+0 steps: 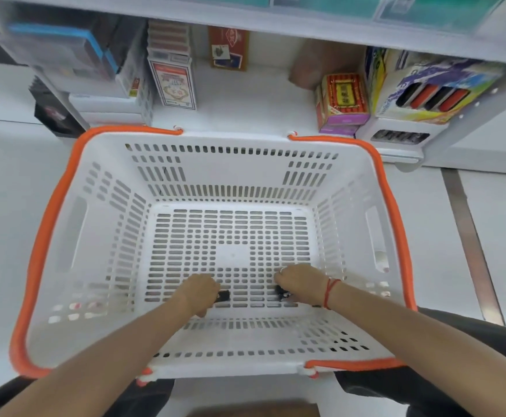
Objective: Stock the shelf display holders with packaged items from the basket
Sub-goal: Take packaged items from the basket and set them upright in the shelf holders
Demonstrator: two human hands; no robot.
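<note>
White slatted basket (74,236), orange handles folded down along its rim: set on the floor before the shelf (245,97). Two small dark packaged items are seen on the basket floor near its near edge. Left item (223,295): grasped by the left hand (199,293), fingers curled over it. Right item (282,293): grasped, apparently, by the right hand (301,285); the grip is partly hidden beneath the knuckles. A red string (330,293) is worn on the right wrist. Shelf, left end: clear display holders (131,82) with boxed cards (175,85). Shelf, right end: a red and purple box (346,99) just beside a marker pack (432,94).
</note>
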